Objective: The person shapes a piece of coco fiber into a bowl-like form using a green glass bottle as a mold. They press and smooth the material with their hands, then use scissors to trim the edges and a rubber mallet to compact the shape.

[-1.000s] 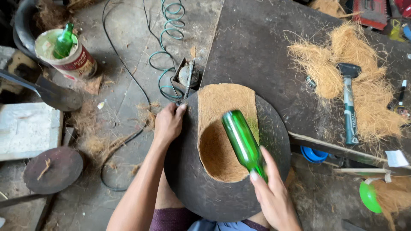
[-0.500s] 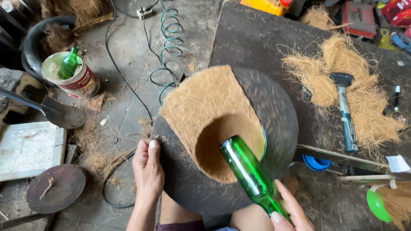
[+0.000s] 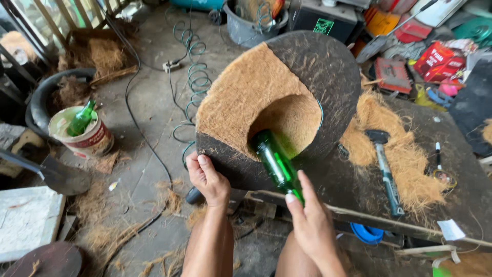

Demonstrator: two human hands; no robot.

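The dark round board [image 3: 328, 77], tipped up at the tabletop's [image 3: 461, 169] near edge, is held steady by the left hand [image 3: 207, 177]. The green glass bottle [image 3: 277, 164], clasped by the right hand [image 3: 310, 220], is poked neck-first into the coconut-fibre hollow [image 3: 292, 120].

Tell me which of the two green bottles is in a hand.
The green bottle at the middle, gripped by the right hand, its neck poking into the hollow of the coir form. The other bottle stands in a bucket at left, untouched.
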